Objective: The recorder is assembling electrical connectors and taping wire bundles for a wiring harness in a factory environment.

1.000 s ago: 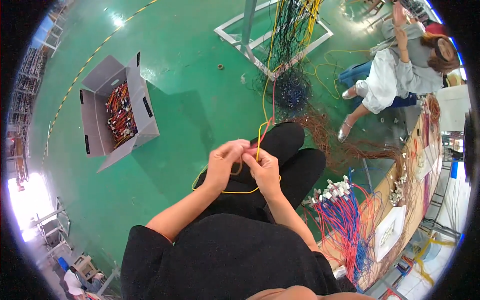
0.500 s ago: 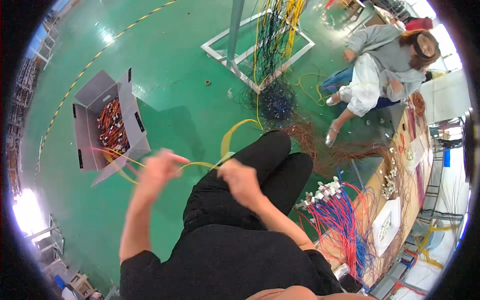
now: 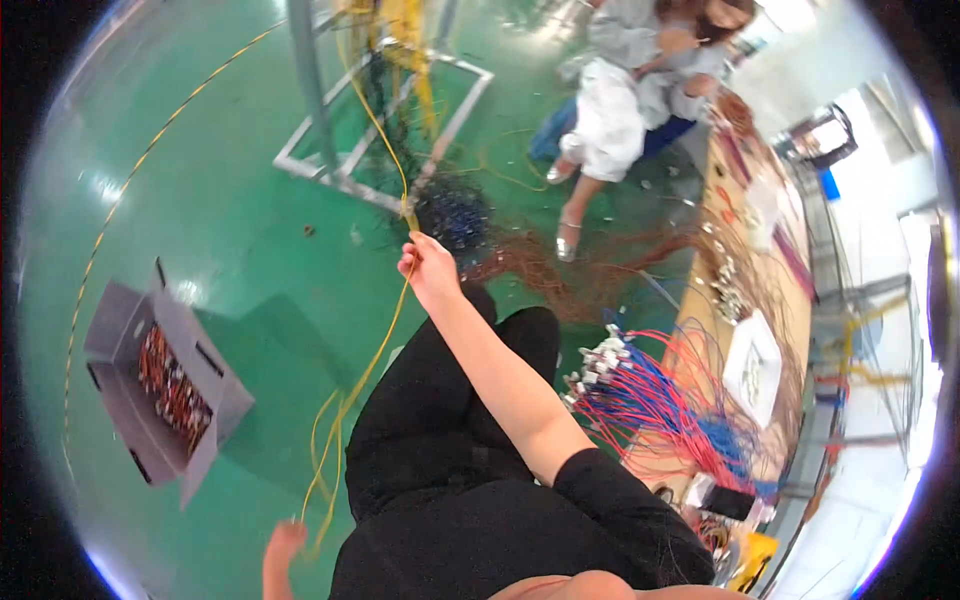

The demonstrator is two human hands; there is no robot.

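A long yellow wire (image 3: pixel 384 338) runs down from the metal stand in several loose strands past my left side. Stretched out ahead of my knees, my right hand (image 3: pixel 432 268) is closed round it, with the wire passing between thumb and fingers. Low at the left, my left hand (image 3: pixel 284 545) is blurred; a strand of the wire reaches its pinched fingertips. Between the two hands the strands hang slack over the floor, beside my black-clad left leg.
A grey box (image 3: pixel 230 400) of mixed wires stands left. Ahead is a metal stand (image 3: pixel 350 187) with hanging wires; dark and brown wires lie on the floor. A seated person (image 3: pixel 612 110) is ahead right. Red and blue wires with white connectors (image 3: pixel 665 400) lie by the table (image 3: pixel 700 270).
My right hand has reached forward along the wire toward the stand. My left hand has swung down and back, drawing apart from it. The whole view has shifted.
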